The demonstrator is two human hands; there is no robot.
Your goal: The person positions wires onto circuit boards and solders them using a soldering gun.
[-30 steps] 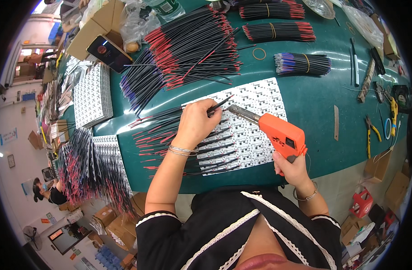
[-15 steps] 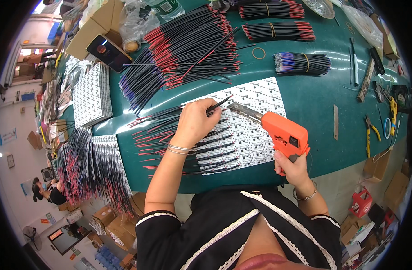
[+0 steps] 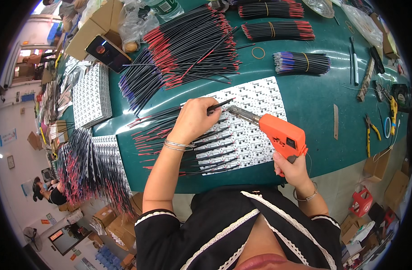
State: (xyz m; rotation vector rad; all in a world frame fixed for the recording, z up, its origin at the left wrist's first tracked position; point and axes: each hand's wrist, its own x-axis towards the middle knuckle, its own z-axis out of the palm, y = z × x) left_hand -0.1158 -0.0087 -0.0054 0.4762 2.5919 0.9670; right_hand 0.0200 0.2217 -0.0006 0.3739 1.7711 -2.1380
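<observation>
My left hand is closed on several black wires, pinched between thumb and fingers. Their tips reach out to the right over a white circuit board panel. My right hand grips the handle of an orange soldering gun. The gun's metal tip lies on or just over the panel, close to the held wires; whether it touches one I cannot tell. Below my left hand, rows of black wires with red ends lie across the panel's left part and stick out past its edge.
A large pile of black wires lies at the back, with banded bundles to its right. At left are stacked white panels, a phone and a wired panel. Pliers and a metal strip lie at right.
The soldering gun and its tip have shifted slightly left. My left hand and forearm have moved a little left too, still pinching the wires.
</observation>
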